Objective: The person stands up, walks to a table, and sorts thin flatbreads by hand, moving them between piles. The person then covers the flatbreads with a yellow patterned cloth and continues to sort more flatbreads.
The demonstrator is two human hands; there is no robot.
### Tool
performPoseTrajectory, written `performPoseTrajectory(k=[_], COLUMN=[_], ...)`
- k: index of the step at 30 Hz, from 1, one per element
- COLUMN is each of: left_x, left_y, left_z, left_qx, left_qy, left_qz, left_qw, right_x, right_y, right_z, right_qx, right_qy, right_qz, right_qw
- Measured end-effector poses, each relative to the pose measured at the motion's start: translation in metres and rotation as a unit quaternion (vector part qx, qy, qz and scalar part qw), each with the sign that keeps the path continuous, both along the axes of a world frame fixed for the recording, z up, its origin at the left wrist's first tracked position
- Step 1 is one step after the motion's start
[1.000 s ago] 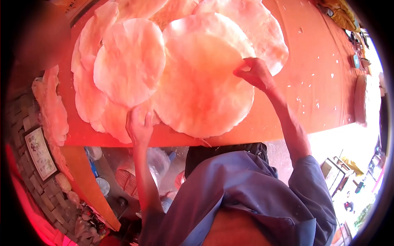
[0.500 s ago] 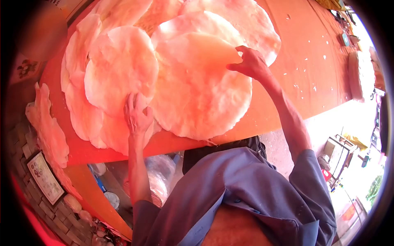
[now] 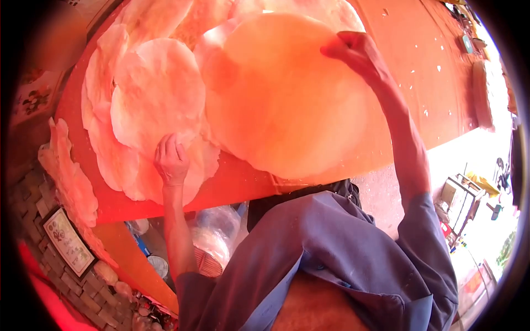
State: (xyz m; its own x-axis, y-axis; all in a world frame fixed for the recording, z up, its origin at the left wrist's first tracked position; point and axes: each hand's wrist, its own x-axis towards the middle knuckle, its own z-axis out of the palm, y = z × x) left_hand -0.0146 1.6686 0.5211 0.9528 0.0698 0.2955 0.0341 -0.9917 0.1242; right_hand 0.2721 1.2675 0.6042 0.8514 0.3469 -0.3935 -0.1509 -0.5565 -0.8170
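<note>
A large thin round flatbread (image 3: pixel 287 94) is partly raised over the orange-covered table, its surface glowing and slightly blurred. My right hand (image 3: pixel 356 52) is closed on its upper right edge. My left hand (image 3: pixel 172 158) is closed, with bent fingers pressed together at the lower edge of a smaller round flatbread (image 3: pixel 160 88). Whatever the left fingertips pinch, if anything, is hidden. More overlapping flatbreads (image 3: pixel 110 160) lie beneath and around these two.
The orange table covering (image 3: pixel 403 33) has pale crumbs on the right. Another stack of flatbreads (image 3: pixel 69 171) hangs along the left side. A thick pale bundle (image 3: pixel 483 94) sits at the far right edge. Below the table are a clear plastic bag (image 3: pixel 218 226) and a framed sign (image 3: pixel 67 241).
My right hand has closed on the large flatbread's edge and moved up and right, lifting it. My left hand has shifted slightly down and left, its fingers drawn together.
</note>
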Motion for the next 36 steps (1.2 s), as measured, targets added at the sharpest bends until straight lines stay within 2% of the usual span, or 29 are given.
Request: performPoseTrajectory(k=[1, 3, 4, 6, 7, 9, 10, 12, 13, 15, 19, 20, 24, 25, 27, 28, 32, 34, 35, 36], left_x=[0.004, 0.012, 0.014, 0.02, 0.024, 0.019, 0.02, 0.027, 0.031, 0.041, 0.042, 0.037, 0.009, 0.005, -0.005, -0.01, -0.036, -0.042, -0.044, -0.044], left_y=[-0.005, -0.019, -0.031, -0.07, -0.091, -0.117, -0.132, -0.165, -0.18, -0.209, -0.212, -0.205, -0.142, -0.132, -0.116, -0.112, -0.1, -0.094, -0.092, -0.091], left_z=[0.007, 0.026, 0.039, 0.063, 0.066, 0.049, 0.045, 0.04, 0.04, 0.043, 0.056, 0.055, 0.041, 0.036, 0.029, 0.028, 0.015, 0.004, 0.0, -0.001], left_qx=[0.0, 0.023, 0.024, 0.011, -0.014, -0.053, -0.07, -0.098, -0.109, -0.142, -0.222, -0.221, -0.163, -0.162, -0.171, -0.171, -0.157, -0.149, -0.133, -0.115], left_qy=[-0.001, -0.06, -0.058, -0.05, -0.075, -0.035, -0.027, -0.006, 0.006, 0.035, 0.064, 0.065, 0.045, 0.044, 0.044, 0.044, 0.035, 0.033, 0.034, 0.035], left_qz=[-0.003, -0.02, -0.02, -0.05, -0.079, -0.089, -0.085, -0.072, -0.064, -0.067, -0.106, -0.106, 0.035, 0.037, 0.096, 0.1, 0.137, 0.161, 0.159, 0.156], left_qw=[1.0, 0.998, 0.998, 0.997, 0.994, 0.994, 0.994, 0.993, 0.992, 0.987, 0.967, 0.967, 0.985, 0.985, 0.98, 0.979, 0.978, 0.975, 0.978, 0.98], right_x=[0.009, 0.028, 0.032, 0.037, 0.033, 0.024, 0.023, 0.024, 0.025, 0.028, 0.036, 0.036, 0.017, 0.011, 0.015, 0.02, 0.071, 0.096, 0.104, 0.112], right_y=[-0.005, -0.015, -0.016, -0.016, -0.013, -0.004, -0.004, -0.003, -0.005, -0.008, -0.008, -0.007, -0.009, -0.014, -0.041, -0.06, -0.19, -0.261, -0.274, -0.282], right_z=[-0.014, -0.061, -0.075, -0.093, -0.084, -0.057, -0.063, -0.08, -0.082, -0.079, -0.066, -0.069, -0.05, -0.056, -0.06, -0.062, -0.042, -0.046, -0.041, -0.036], right_qx=[0.0, -0.084, -0.083, -0.023, -0.021, -0.062, -0.06, -0.049, -0.048, 0.029, 0.07, 0.044, -0.026, 0.031, 0.056, 0.082, 0.015, -0.014, -0.164, -0.309], right_qy=[-0.001, -0.08, -0.078, 0.006, 0.008, 0.053, 0.053, 0.041, 0.043, 0.129, 0.213, 0.162, 0.023, -0.012, -0.019, -0.029, -0.004, -0.054, -0.142, -0.225], right_qz=[-0.003, 0.003, 0.003, 0.027, 0.028, 0.055, 0.056, -0.039, -0.036, -0.019, 0.067, 0.077, 0.075, 0.059, 0.033, 0.006, -0.059, -0.085, -0.082, -0.078], right_qw=[1.0, 0.993, 0.993, 0.999, 0.999, 0.995, 0.995, 0.997, 0.997, 0.991, 0.972, 0.983, 0.997, 0.998, 0.998, 0.996, 0.998, 0.995, 0.973, 0.921])
